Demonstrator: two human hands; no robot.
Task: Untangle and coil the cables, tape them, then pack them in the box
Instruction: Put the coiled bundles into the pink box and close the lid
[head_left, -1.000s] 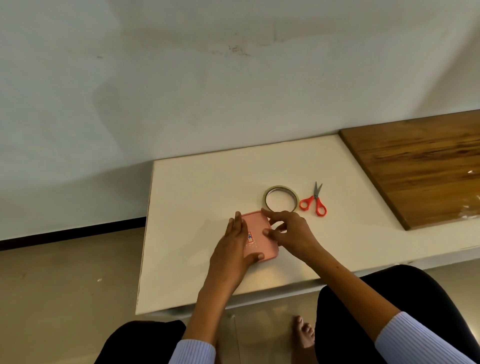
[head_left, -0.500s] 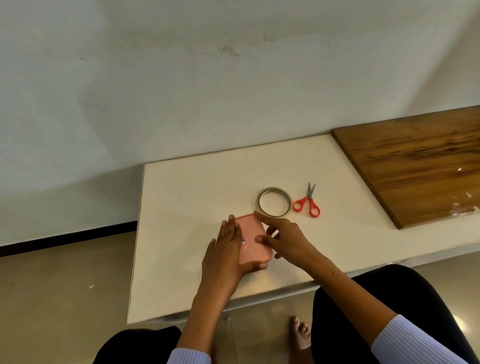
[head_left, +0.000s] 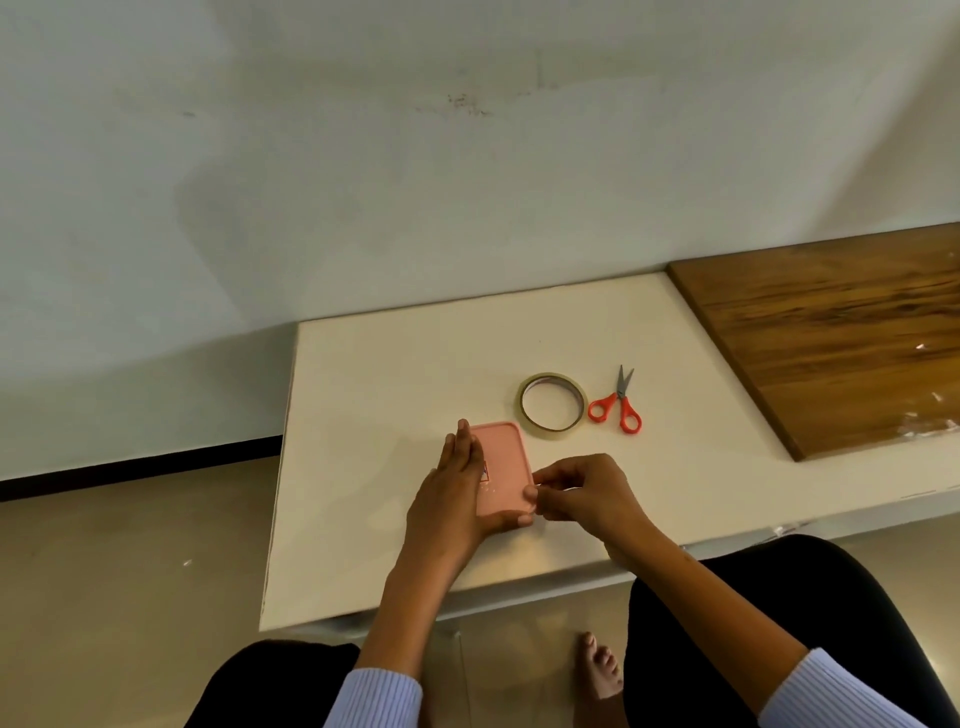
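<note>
We see the left hand (head_left: 453, 491) lying flat on the pink box (head_left: 503, 470), thumb under its near edge. The right hand (head_left: 582, 491) pinches the box corner with curled fingers on the table (head_left: 374, 467)

A flat pink box (head_left: 501, 467) with rounded corners and its lid on is laid on the white table (head_left: 395, 395), near the front edge, its long side running front to back. A small sticker is seen on its lid. A roll of clear tape (head_left: 552, 408) lies flat just behind it, toward the right.
</note>
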